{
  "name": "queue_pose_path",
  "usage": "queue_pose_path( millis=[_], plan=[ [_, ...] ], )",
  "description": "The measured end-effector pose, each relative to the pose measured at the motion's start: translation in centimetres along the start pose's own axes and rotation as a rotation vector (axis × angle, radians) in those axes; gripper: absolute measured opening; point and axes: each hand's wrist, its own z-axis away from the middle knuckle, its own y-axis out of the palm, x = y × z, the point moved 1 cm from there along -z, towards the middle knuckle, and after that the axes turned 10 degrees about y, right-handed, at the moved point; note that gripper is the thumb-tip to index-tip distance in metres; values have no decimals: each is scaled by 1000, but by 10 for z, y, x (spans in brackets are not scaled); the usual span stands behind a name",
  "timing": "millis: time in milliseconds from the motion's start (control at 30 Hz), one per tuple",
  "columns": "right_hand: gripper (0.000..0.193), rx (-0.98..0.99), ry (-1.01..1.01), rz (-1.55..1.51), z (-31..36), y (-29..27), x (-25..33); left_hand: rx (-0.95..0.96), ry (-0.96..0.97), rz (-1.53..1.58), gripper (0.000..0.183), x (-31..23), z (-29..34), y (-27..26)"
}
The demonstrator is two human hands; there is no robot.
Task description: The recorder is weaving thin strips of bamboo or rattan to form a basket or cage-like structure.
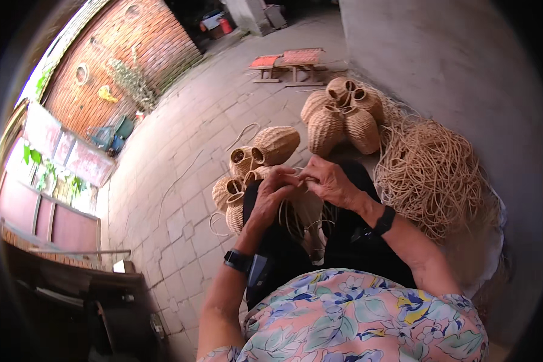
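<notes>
Over my lap, my left hand (273, 193) and my right hand (333, 183) meet with fingertips pinched together. Between them is a thin tan cord (300, 171), partly hidden by the fingers. Below the hands, several loose strands (288, 222) hang between my knees. Just beyond my left hand lies a group of woven vase-shaped baskets (279, 143) with round dark mouths. Past my right hand, another cluster of such baskets (326, 131) stands with the mouths close together.
A big tangled heap of tan cord (431, 175) lies to my right, beside a grey wall (446, 54). Two low red-topped benches (303, 57) stand farther off. Loose cord (178, 178) curls over the paved floor (187, 223). A brick wall (123, 60) rises at the far left.
</notes>
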Motion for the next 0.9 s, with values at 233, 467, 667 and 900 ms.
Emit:
queue_pose_path(
  millis=[233,467,667,900],
  plan=[
    [10,131,-3,-83,10,-11,12,91,188,-382,24,1,-1,9],
    [19,-13,5,677,71,-101,9,110,305,-634,15,-6,2,18],
    [31,-564,389,752,157,-232,-127,152,317,-639,14,-10,-1,18],
    [33,-378,988,731,216,-237,-206,168,285,-541,11,-12,-4,19]
  ],
)
